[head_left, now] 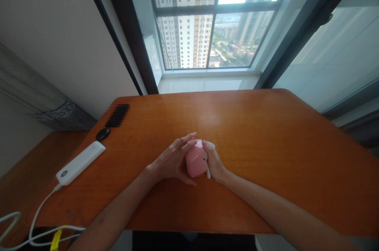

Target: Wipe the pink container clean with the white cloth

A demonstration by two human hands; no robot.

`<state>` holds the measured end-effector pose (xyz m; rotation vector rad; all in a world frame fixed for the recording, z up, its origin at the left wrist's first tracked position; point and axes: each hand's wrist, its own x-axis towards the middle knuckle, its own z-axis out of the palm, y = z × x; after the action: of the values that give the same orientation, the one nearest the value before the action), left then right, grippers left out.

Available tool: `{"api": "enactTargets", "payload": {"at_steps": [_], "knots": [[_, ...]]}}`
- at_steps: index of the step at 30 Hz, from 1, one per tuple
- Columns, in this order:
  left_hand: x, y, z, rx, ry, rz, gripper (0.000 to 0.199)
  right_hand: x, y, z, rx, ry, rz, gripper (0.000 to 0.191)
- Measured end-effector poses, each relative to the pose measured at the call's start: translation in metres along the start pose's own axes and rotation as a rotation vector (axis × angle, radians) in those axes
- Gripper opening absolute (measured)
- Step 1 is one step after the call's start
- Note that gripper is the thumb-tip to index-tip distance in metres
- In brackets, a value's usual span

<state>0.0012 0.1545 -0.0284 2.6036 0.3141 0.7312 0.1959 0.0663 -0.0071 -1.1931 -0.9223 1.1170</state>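
One pink, rounded, plastic-looking box (196,163) points away from me, my left hand (172,158) cupping it fingers-spread, my right hand (216,165) pinching its side.

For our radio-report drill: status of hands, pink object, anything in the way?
Left hand against pink object. Right hand at its right, by white piece. White device off left, not blocking.

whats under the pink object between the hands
The wooden tabletop shows around the pink object, which is between the left hand and right hand. The spot directly beneath is covered, so contact can't be judged.
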Motion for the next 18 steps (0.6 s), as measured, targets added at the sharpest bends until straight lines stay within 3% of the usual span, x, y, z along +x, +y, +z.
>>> {"api": "enactTargets", "payload": {"at_steps": [8, 18], "knots": [[0.002, 0.005, -0.002, 0.070, 0.012, -0.005, 0.125, -0.001, -0.005, 0.002, 0.013, -0.017, -0.029, 0.071], [0.003, 0.008, -0.001, -0.039, 0.071, -0.036, 0.130, 0.000, 0.005, 0.000, 0.028, 0.019, -0.028, 0.069]]}}
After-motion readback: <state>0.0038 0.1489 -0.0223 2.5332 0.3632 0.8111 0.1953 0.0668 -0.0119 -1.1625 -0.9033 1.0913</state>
